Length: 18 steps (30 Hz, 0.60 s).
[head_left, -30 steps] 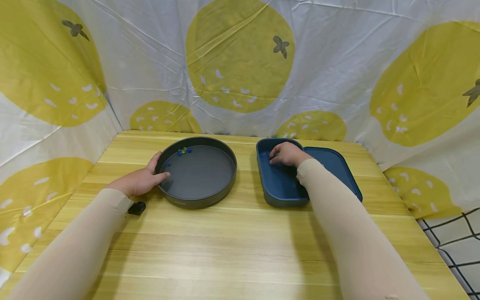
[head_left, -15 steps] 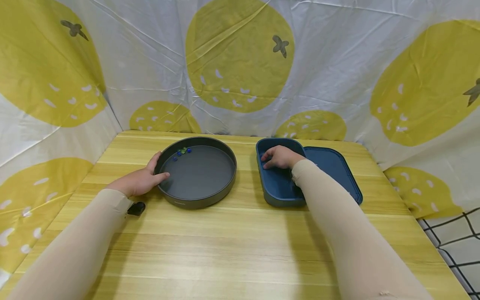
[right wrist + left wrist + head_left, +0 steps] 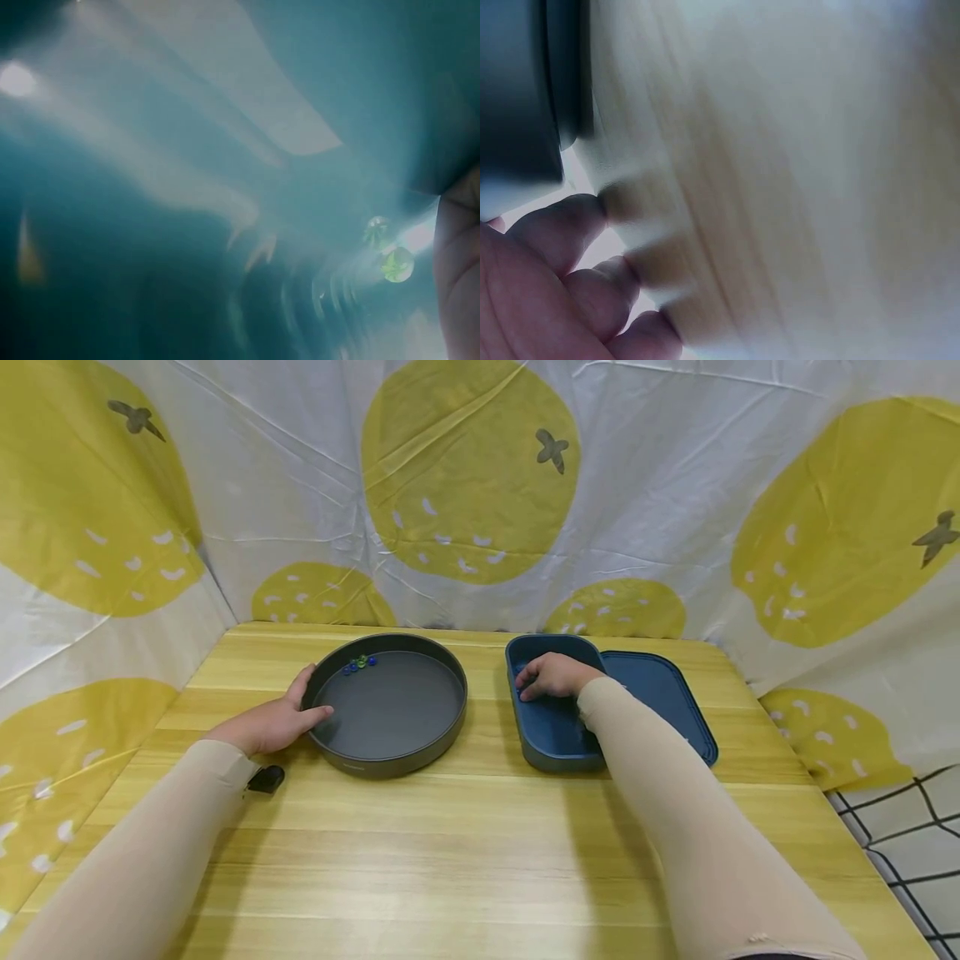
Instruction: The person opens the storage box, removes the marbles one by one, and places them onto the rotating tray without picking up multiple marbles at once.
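A dark grey round pan (image 3: 390, 718) stands left of centre. My left hand (image 3: 273, 725) grips its left side, thumb over the rim and fingers along the outer wall; in the left wrist view the fingers (image 3: 562, 225) lie below the pan's wall (image 3: 517, 90). Several small blue and green marbles (image 3: 362, 662) are gathered at the pan's far left inside. My right hand (image 3: 558, 675) reaches into a blue rectangular container (image 3: 558, 753), thumb and fingers apart near its left wall. In the right wrist view a green-streaked clear marble (image 3: 397, 264) lies beside the palm, with the fingertips hidden.
A flat blue lid (image 3: 663, 693) lies against the container's right side. Both stand on a wooden table (image 3: 465, 852). A white cloth with yellow fruit prints (image 3: 472, 468) hangs behind and at the sides. A black wire grid (image 3: 900, 843) shows at the right edge.
In the pan, one blue marble has rolled from the left side to join the others at the far left. My right hand has moved left inside the container. My left hand keeps its place.
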### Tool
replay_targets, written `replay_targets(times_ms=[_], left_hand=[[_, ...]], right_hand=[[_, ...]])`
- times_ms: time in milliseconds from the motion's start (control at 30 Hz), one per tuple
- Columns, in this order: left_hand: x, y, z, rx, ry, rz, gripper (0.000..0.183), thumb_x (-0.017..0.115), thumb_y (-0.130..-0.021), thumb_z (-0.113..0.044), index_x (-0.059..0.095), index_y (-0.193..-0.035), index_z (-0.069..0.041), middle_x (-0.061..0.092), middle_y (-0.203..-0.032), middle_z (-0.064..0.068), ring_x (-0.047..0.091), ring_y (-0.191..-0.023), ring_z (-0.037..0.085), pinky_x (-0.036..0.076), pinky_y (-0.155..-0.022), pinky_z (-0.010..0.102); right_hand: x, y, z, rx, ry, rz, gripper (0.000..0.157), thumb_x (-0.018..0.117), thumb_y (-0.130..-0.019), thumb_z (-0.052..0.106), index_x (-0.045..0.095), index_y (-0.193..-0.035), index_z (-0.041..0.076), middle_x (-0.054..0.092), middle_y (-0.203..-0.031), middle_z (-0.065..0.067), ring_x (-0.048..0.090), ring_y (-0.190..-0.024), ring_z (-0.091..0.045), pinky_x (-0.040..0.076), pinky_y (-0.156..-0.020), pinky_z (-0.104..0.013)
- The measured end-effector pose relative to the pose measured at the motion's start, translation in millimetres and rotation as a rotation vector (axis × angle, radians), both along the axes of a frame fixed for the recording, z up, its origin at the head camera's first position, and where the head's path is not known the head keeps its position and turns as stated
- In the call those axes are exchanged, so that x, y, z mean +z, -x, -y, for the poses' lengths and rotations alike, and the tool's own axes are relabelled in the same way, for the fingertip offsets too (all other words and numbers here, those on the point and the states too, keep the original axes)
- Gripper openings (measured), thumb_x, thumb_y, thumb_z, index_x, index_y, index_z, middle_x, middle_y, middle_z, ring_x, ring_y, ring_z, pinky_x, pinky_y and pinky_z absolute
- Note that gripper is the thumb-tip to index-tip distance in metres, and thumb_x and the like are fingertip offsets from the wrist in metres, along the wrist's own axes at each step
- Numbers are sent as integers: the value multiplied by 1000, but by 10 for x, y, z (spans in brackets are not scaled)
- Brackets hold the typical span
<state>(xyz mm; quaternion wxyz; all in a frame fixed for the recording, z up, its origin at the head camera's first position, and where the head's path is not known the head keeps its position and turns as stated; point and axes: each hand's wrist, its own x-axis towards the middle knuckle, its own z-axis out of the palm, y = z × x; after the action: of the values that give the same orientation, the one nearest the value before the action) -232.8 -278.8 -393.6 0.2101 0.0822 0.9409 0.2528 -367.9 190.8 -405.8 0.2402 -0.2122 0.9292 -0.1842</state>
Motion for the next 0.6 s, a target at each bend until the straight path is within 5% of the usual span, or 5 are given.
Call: replay_targets(times_ms=[600], left_hand=[[7, -5, -13, -6, -2, -10, 98, 41, -111, -56, -26, -164, -8, 7, -166, 44, 40, -143, 62, 30, -119, 71]], right_hand=[[-19, -19, 5, -12, 7, 6, 31, 76, -98, 24, 76, -127, 12, 68, -143, -9, 52, -143, -31, 39, -121, -48]])
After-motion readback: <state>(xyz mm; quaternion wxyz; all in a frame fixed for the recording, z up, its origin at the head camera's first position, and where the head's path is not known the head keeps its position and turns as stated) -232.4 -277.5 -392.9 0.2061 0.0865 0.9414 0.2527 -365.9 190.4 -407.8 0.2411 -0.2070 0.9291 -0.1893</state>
